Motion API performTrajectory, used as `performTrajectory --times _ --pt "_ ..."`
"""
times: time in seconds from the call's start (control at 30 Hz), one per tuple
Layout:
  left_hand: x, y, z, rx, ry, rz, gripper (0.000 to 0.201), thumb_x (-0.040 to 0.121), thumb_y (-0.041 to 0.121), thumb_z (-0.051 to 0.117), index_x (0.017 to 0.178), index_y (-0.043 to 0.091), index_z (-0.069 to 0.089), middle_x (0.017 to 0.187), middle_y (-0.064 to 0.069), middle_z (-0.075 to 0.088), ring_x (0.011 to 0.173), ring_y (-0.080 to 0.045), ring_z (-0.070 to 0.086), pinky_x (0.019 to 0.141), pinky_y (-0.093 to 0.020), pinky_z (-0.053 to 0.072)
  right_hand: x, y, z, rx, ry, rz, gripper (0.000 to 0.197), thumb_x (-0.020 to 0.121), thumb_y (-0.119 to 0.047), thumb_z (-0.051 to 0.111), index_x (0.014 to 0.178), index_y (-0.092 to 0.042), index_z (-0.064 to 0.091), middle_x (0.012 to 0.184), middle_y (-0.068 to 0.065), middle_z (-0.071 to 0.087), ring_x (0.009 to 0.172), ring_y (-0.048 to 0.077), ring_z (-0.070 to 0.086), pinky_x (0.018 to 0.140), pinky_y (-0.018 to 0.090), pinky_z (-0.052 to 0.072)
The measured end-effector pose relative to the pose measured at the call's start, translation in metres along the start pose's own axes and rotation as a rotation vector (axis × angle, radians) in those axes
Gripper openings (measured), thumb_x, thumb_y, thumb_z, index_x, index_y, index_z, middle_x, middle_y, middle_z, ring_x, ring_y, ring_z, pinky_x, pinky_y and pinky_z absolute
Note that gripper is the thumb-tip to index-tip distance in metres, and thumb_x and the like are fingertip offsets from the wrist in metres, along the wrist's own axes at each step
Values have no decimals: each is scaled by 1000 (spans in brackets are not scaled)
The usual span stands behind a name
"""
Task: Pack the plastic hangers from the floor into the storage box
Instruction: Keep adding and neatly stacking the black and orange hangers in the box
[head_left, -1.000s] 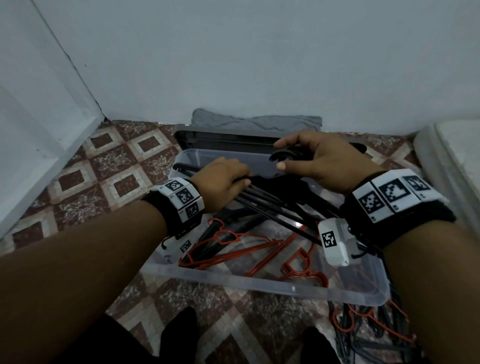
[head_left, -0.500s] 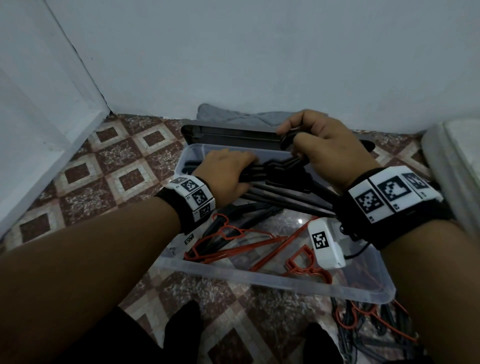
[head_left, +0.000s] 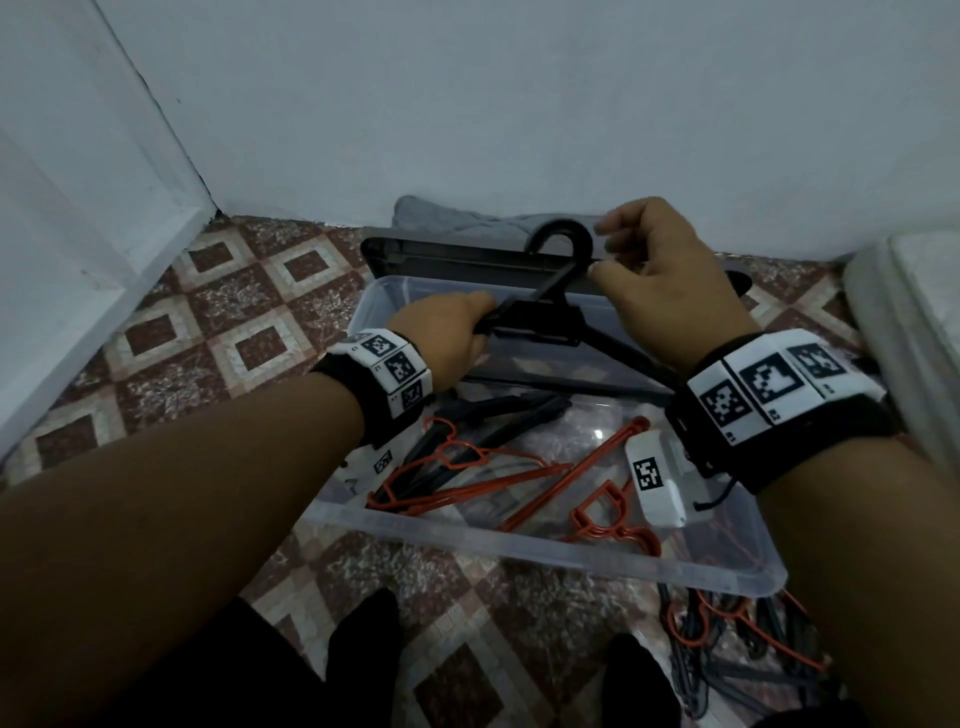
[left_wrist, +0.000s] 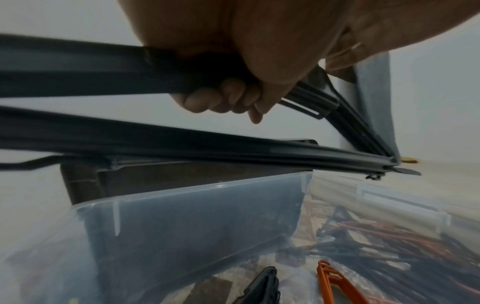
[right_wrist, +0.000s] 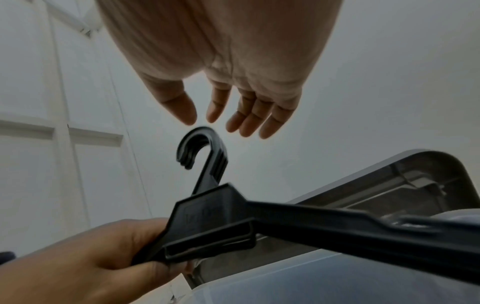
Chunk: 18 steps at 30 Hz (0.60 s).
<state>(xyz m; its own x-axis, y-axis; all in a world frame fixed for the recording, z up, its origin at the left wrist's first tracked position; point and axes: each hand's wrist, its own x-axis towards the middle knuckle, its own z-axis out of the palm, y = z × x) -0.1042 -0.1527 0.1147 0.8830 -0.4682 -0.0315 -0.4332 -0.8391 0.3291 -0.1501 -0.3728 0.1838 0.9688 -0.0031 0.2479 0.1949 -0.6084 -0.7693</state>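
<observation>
Left hand (head_left: 453, 332) grips a bundle of black hangers (head_left: 540, 325) by one shoulder, fingers curled fully round the stacked arms; the left wrist view confirms the wrap. Right hand (head_left: 662, 280) is held with fingers straight and slightly spread just beside the bundle's hook (head_left: 563, 241); in the right wrist view the fingertips (right_wrist: 242, 125) are clear of the hook and hold nothing. The bundle is raised above the far end of the clear storage box (head_left: 519, 545), with its long arm running down toward the right wrist. Inside the storage box lie orange hangers (head_left: 467, 475) and further black hangers (head_left: 498, 410). Behind the storage box, a dark lid (head_left: 457, 257) leans against the wall, with grey cloth (head_left: 447, 218) behind it. More hangers (head_left: 727, 644), black and orange, lie on the patterned tile floor (head_left: 218, 312) at the near right corner of the storage box.
</observation>
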Motion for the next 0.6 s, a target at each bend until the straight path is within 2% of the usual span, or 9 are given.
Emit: performTrajectory --times 0.03,0.1,0.17,0.23,0.37,0.43,0.5,0.57,0.6 --pt "1 -4 -1 -6 5 -31 3 96 24 47 96 26 46 92 -4 61 84 -30 58 75 -44 51 0 1 -2 -25 -34 8 7 89 -22 59 96 -22 60 92 0 65 75 0 56 69 12 44" --pt "3 -12 -3 -3 23 -79 2 95 22 48 94 24 48 87 -3 59 84 -31 58 72 -39 49 -4 0 -4 -50 -347 97 12 90 -26 58 87 -20 68 78 -1 72 68 4 63 67 19 47" --pt "5 -19 -7 7 44 -106 5 93 21 49 89 24 47 81 -2 55 81 -30 57 68 -34 44 -11 -2 8 -128 -755 201 15 92 -26 58 90 -22 71 80 -3 75 74 9 70 72 25 52" --pt "7 -24 -10 9 45 -128 9 92 22 51 87 26 44 78 0 53 77 -28 55 66 -31 40 -17 0 38 -342 -976 147 15 90 -30 59 99 -24 71 88 -4 74 82 13 69 79 31 54" --pt "10 -32 -8 14 56 -169 8 91 24 52 86 25 46 74 1 51 70 -22 50 63 -31 42 -26 24 126 -657 -1004 -112 50 78 -43 67 124 -27 56 118 3 63 95 23 60 78 33 50" --pt "12 -38 -4 20 60 -188 8 92 25 52 86 24 47 71 4 47 62 -15 44 55 -28 35 -22 42 174 -674 -1048 -233 77 68 -45 70 138 -30 42 134 8 52 110 31 55 85 46 53" --pt "15 -45 0 31 44 -201 7 93 25 51 87 24 47 70 5 46 59 -11 40 55 -27 31 -18 57 222 -791 -1172 -343 99 63 -46 77 148 -32 29 149 9 36 129 36 42 96 54 47" --pt "17 -53 4 30 38 -221 6 94 24 51 89 26 46 69 6 43 58 -8 37 52 -26 28 -21 72 262 -881 -1277 -460 103 65 -52 71 152 -31 19 158 8 23 137 40 33 99 57 40" --pt "18 -57 6 30 46 -232 6 94 23 50 89 26 47 69 6 43 57 -6 36 50 -24 27 -25 79 278 -868 -1310 -516 97 68 -53 63 152 -32 17 158 9 25 135 42 35 96 59 41"
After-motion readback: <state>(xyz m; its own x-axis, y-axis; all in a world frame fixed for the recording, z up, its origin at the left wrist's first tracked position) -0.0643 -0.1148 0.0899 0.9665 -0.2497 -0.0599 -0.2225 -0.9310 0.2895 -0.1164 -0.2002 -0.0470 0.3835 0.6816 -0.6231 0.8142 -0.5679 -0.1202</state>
